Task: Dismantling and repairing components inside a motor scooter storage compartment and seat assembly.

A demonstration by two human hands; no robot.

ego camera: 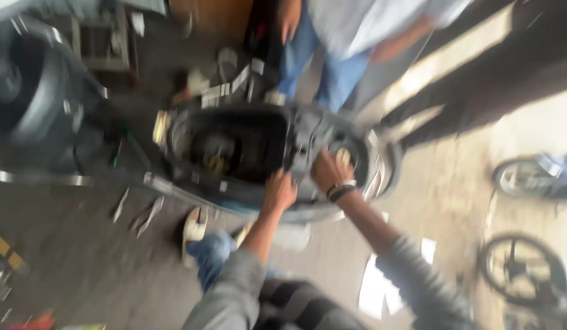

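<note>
Two hands on one dark plastic scooter body with open under-seat tub [234,146]. Left hand [279,190] resting on tub rim, grip unclear through blur. Right hand [330,171] at round yellowish filler opening [343,156], grasp unclear. One bystander's blue trouser legs [320,61] beyond. Two wheels [520,269] at right.

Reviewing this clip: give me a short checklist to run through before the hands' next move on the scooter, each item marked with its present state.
1. Left hand rests on the rim of the open scooter body: ok.
2. Right hand is on the round cap: ok.
3. Grip of either hand, open or shut: cannot tell, blurred.
4. Storage well open to view: ok.
5. Other person stands close behind the scooter: not ok.
</note>
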